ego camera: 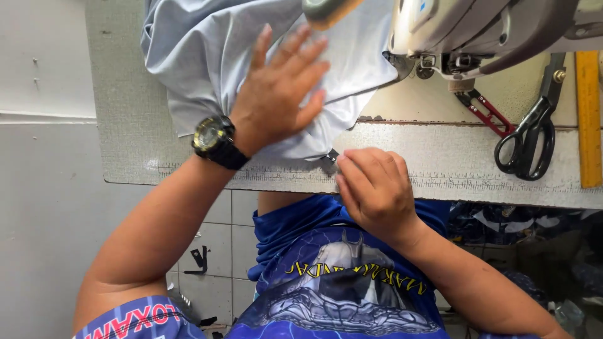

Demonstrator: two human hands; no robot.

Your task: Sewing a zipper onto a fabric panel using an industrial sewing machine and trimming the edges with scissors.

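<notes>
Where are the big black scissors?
The black scissors lie on the sewing table at the right of the head view, between the small red snips and the yellow ruler.

The table [125, 125] lies bare left of the cloth [207, 56]; to the right, the sewing machine [477, 31], scissors [527, 141] and ruler [588, 119] crowd it.

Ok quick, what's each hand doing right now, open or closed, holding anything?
Left hand: open, fingers spread, pressing flat on the light grey fabric.
Right hand: closed, pinching the fabric's edge at the table edge.
</notes>
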